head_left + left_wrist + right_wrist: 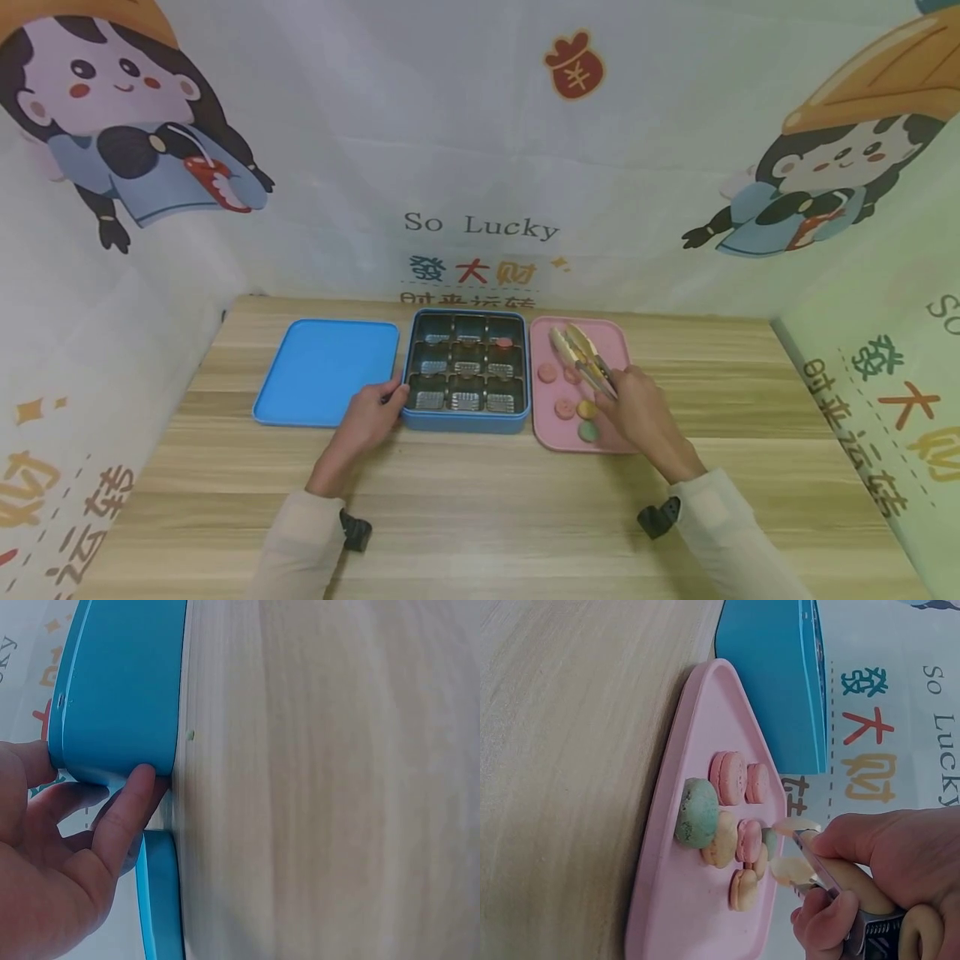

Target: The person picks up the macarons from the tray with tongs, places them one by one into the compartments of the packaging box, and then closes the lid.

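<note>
My left hand (pixel 375 414) grips the left front corner of a blue tin (pixel 465 423), with the thumb at its rim and fingers against the side wall. The tin holds a dark tray divided into several compartments, and a pink macaron (pixel 503 342) shows in the back right one. In my right hand (pixel 637 408) is a pair of metal tongs (pixel 600 371) with pale tips, held over the pink tray (pixel 551 437). Those tips stand apart in the right wrist view, close above the macarons. Pink macarons (pixel 728 778), yellow macarons (pixel 743 890) and green macarons (pixel 697 813) lie on that tray.
A flat blue lid (pixel 330 371) lies left of the tin on the wooden table (pixel 465 517). The pink tray stands close against the tin's right side. Behind and beside the table hangs a printed white cloth (pixel 360 167).
</note>
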`<state>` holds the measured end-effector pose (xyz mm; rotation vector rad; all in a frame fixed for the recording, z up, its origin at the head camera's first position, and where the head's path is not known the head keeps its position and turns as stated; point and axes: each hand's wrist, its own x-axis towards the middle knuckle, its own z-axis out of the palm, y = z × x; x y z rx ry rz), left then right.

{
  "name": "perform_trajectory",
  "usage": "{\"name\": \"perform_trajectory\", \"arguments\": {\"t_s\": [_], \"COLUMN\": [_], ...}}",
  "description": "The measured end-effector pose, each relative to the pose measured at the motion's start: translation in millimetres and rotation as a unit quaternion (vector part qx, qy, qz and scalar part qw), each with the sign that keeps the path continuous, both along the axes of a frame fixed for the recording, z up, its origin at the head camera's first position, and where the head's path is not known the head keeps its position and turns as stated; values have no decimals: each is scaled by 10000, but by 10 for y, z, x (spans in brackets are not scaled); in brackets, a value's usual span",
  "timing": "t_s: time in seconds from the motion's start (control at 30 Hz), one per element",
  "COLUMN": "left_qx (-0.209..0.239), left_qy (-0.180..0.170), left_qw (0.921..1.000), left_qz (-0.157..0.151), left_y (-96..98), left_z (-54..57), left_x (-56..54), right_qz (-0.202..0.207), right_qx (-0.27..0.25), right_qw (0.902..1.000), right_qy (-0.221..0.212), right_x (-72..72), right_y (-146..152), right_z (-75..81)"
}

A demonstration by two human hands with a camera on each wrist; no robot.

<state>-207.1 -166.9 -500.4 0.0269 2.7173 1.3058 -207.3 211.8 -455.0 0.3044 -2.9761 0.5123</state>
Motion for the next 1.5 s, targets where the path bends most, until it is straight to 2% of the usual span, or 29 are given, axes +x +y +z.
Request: {"name": "perform_trajectory", "arguments": {"t_s": [0.2,0.53,0.73,0.97,1.07,1.27,1.5], "left_qx": [-48,-18,3,-43,-52,-16,12], "left_qy": [27,269,14,-3,35,41,79], "left_qw": [10000,9996,10000,9999,10000,10000,10000], "left_qz": [-10,17,77,94,59,26,35], "left_y": [5,27,22,16,14,11,8], "left_z": [13,20,22,32,26,8,16], "left_x": [5,32,18,16,16,3,10], "right_qz": [23,57,66,391,513,707,957], "right_qx": [251,229,20,-280,-459,-686,-456], "right_qw": [9995,9997,9998,9966,9953,9942,9929], "right_qy": [-185,9,181,665,686,426,540], "right_x": [18,20,57,141,195,252,290], "right_y": [-37,-48,-73,-179,-237,-315,-329], "right_z": [51,26,76,179,217,225,145]}}
